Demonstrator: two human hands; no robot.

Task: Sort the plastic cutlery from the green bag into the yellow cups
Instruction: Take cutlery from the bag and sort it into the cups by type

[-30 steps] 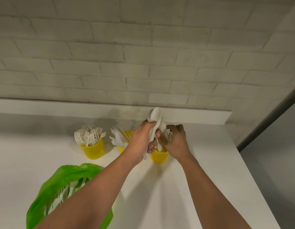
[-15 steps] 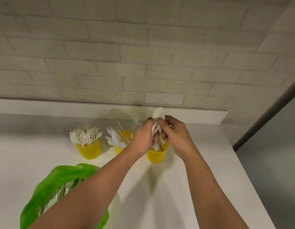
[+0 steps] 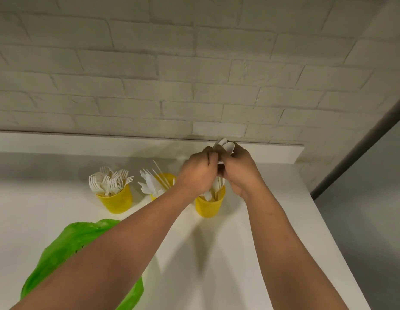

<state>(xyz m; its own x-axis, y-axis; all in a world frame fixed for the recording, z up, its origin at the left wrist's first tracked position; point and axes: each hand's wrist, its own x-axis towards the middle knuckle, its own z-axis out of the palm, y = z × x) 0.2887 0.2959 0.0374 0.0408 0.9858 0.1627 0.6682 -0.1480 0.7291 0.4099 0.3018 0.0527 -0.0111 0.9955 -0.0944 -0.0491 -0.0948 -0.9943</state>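
Several white plastic spoons [image 3: 224, 146] stand nearly upright, bowls up, clenched between both hands directly above the rightmost yellow cup [image 3: 209, 205]. Their long axis points down toward its mouth, where other spoons already sit. The left hand [image 3: 197, 175] and right hand [image 3: 241, 173] press together around the handles, fingers [image 3: 213, 156] curled shut on the bundle; which hand bears more of the load is hard to tell. Both hands are equally near the cup, so lowering should seat them. Leftward on the table [image 3: 49, 209] stand the knife cup [image 3: 168, 177] and fork cup [image 3: 115, 201], with the green bag [image 3: 67, 245] nearest the person.
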